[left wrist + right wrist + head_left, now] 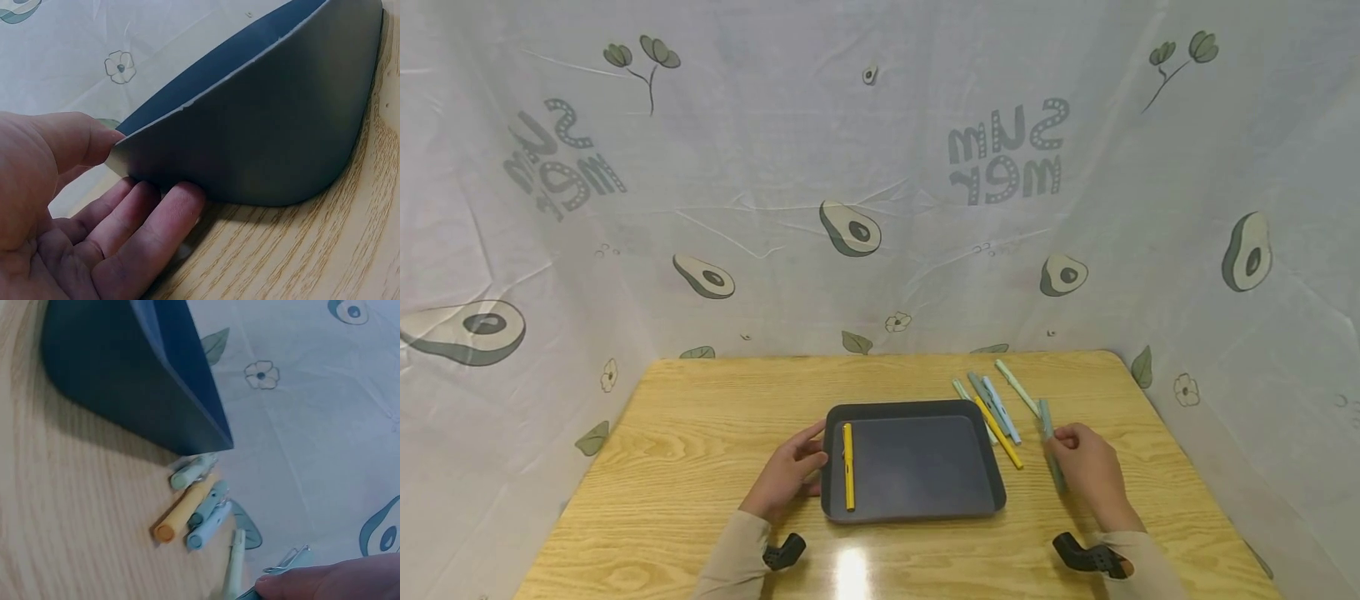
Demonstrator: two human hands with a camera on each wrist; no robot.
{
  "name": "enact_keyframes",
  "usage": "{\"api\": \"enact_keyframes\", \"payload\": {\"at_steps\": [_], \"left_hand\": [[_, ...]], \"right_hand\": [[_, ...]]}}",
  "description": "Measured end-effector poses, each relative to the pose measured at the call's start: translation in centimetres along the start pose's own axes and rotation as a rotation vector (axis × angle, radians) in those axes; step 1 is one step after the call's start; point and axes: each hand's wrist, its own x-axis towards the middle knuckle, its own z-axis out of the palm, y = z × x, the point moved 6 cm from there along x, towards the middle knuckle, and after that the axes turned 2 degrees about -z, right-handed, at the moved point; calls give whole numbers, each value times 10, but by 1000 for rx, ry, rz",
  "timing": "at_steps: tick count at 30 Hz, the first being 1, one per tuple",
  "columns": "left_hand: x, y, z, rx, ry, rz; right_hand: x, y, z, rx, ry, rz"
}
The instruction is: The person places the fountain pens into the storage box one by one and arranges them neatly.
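Observation:
A dark grey rectangular tray stands on the table, and one yellow pen lies along its left side. My left hand holds the tray's left edge; in the left wrist view the thumb is at the rim and the fingers lie against the wall below. Right of the tray, my right hand pinches a grey-green pen between thumb and finger. Part of that pen is hidden by the hand. In the right wrist view only the thumb side of the hand and the pen's clip show.
Several pens lie beside the tray's right edge: another yellow pen, a light blue pen, a second grey-green pen and pale green ones, one farther right. A patterned white cloth hangs behind the wooden table.

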Motion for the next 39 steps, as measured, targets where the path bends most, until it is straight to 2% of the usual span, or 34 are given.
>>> {"api": "enact_keyframes", "payload": {"at_steps": [12,21,32,39], "left_hand": [[-1,1,0,0,11,-5],[-4,3,2,-10,23,-7],[-3,2,2,-17,28,-12],[-2,2,2,-9,38,-5]], "right_hand": [[-6,-22,-4,179,-19,19],[-11,-31,0,215,4,-9],[-17,-47,6,278,-2,17],[-21,-58,11,304,6,-1]]}}
